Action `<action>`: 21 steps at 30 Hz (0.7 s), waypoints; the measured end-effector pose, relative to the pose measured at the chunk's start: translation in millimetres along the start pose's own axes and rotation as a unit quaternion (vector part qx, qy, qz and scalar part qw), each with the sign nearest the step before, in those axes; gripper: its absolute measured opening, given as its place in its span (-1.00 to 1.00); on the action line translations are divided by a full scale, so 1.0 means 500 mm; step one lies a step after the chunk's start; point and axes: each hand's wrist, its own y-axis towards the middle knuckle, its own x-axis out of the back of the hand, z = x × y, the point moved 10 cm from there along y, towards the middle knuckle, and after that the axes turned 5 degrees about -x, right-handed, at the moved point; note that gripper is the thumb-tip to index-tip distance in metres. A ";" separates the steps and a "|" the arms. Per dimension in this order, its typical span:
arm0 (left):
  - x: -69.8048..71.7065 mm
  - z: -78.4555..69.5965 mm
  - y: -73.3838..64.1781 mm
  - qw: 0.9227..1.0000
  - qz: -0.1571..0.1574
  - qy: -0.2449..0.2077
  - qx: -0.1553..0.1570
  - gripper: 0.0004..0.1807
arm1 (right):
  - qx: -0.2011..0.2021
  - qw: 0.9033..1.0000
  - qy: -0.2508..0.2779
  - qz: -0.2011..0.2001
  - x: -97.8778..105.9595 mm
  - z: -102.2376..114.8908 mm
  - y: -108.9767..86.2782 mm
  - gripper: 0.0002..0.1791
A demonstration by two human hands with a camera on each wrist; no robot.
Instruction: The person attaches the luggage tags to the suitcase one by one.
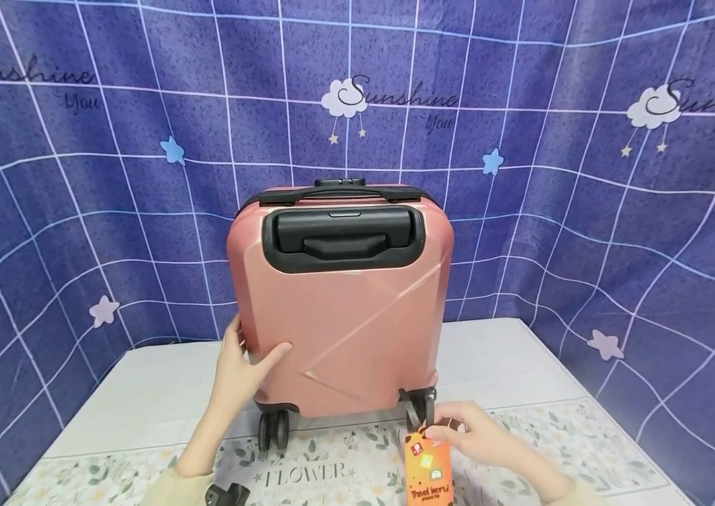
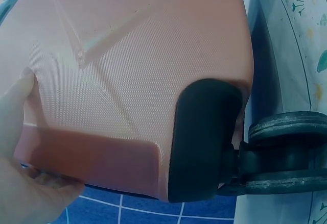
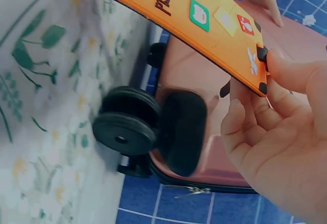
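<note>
A small pink hard-shell suitcase (image 1: pixel 338 309) stands upright on its black wheels (image 1: pixel 273 429) on the table, its black pull handle (image 1: pixel 343 239) recessed at the top. My left hand (image 1: pixel 240 369) holds the case's lower left edge, thumb on the front face (image 2: pixel 20 89) and fingers round the side. My right hand (image 1: pixel 474 432) pinches the top of an orange luggage tag (image 1: pixel 428 467) by the front right wheel (image 1: pixel 419 407). In the right wrist view the tag (image 3: pixel 204 25) is gripped between thumb and fingers beside that wheel (image 3: pixel 127 127).
A flowered white cloth (image 1: pixel 560 436) covers the table's near part, with plain white tabletop (image 1: pixel 142 393) behind. A blue checked backdrop (image 1: pixel 617 232) hangs close behind and around the table. A small dark object (image 1: pixel 226 495) lies at the bottom edge by my left forearm.
</note>
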 end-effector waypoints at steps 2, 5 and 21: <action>-0.001 0.001 0.000 1.000 0.003 -0.001 0.000 0.02 | 0.010 1.000 -0.003 -0.010 0.011 0.011 0.000 -0.89; -0.002 0.005 0.000 1.000 0.007 0.002 0.002 0.02 | 0.028 0.999 -0.013 -0.021 0.027 0.030 0.001 -0.89; -0.004 0.014 0.000 1.000 0.007 0.012 0.015 0.04 | 0.076 0.993 -0.042 -0.080 0.072 0.090 0.005 -0.80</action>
